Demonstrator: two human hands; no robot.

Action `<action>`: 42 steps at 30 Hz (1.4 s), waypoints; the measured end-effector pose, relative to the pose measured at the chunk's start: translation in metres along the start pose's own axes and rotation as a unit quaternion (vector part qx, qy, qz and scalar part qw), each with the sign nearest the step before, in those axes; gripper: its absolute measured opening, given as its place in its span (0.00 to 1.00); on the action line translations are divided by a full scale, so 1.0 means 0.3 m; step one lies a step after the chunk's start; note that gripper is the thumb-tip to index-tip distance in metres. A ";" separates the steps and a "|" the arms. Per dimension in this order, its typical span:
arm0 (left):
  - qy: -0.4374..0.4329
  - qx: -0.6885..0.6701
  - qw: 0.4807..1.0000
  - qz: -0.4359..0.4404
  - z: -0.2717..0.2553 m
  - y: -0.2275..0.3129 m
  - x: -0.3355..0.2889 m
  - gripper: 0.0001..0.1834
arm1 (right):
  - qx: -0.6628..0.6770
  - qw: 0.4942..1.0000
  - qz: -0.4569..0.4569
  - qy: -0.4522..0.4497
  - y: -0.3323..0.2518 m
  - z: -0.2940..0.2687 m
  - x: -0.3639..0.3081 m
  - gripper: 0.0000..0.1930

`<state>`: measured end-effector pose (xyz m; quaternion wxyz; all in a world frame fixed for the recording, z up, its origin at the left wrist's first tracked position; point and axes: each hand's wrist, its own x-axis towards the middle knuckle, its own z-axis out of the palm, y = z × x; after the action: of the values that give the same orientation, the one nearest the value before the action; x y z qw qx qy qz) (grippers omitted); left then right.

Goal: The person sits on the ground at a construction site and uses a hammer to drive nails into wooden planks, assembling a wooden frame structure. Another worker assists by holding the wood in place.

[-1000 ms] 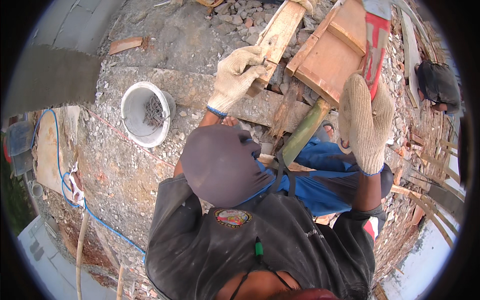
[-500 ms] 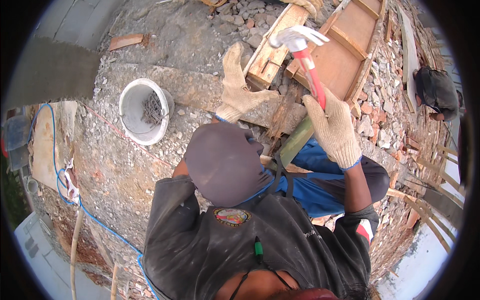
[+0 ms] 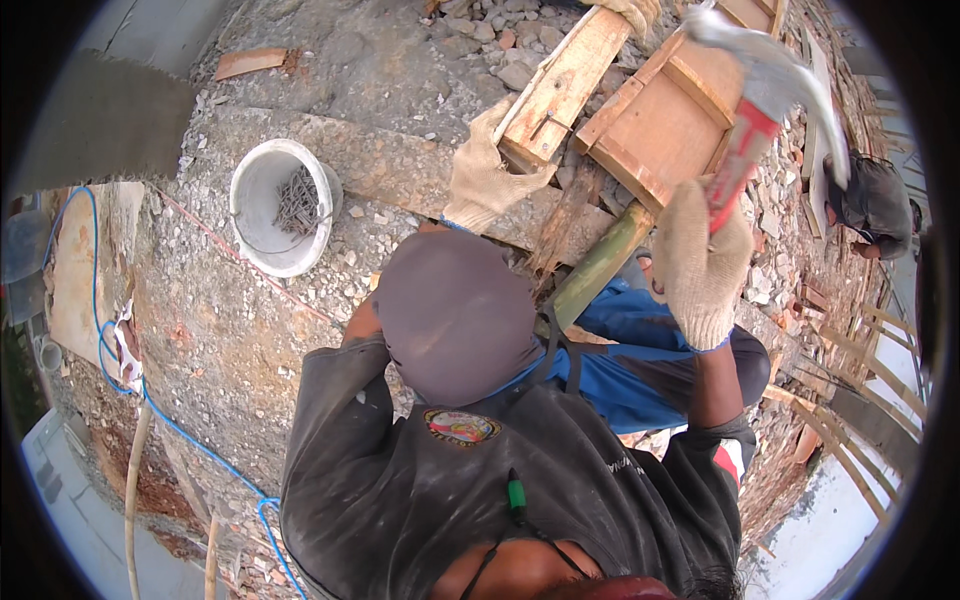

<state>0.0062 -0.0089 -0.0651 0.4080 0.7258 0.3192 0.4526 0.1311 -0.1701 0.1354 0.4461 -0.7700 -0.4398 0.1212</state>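
Note:
My left hand (image 3: 487, 175), in a beige knitted glove, grips the near end of a wooden beam (image 3: 580, 75), thumb along its left side and fingers at the end. A bent-looking nail (image 3: 541, 125) sticks out of the beam's top near that end. My right hand (image 3: 703, 260), gloved too, is closed round the red handle of a claw hammer (image 3: 765, 95). The hammer is raised to the right of the beam, its metal head blurred by motion. A framed wooden panel (image 3: 668, 125) with crosspieces lies between the beam and the hammer.
A white bucket (image 3: 238, 240) holding nails stands at left. A green pole (image 3: 605, 262) lies by my legs. A beige glove-like shape (image 3: 636, 12) rests at the beam's far end. Rubble (image 3: 765, 225) and another person (image 3: 872, 200) are at right; a blue hose (image 3: 200, 443) runs at lower left.
My left hand has closed from spread fingers onto the beam's near end. The hammer in my right hand has swung right, away from the beam.

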 end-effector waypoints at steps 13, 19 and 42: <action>-0.020 0.008 1.000 0.015 -0.012 0.009 -0.002 0.54 | -0.106 0.992 0.029 -0.062 -0.013 -0.002 -0.024 0.15; 0.001 0.016 1.000 0.026 -0.025 -0.040 -0.017 0.56 | 0.065 0.991 0.099 0.056 -0.162 -0.113 0.071 0.15; -0.032 -0.010 0.999 -0.026 -0.025 -0.027 -0.043 0.57 | -0.032 0.982 0.166 -0.081 -0.196 -0.100 0.028 0.16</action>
<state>-0.0066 -0.0136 -0.0755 0.4367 0.7272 0.3207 0.4214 0.1199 -0.1683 0.2010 0.3580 -0.8338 -0.3442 0.2411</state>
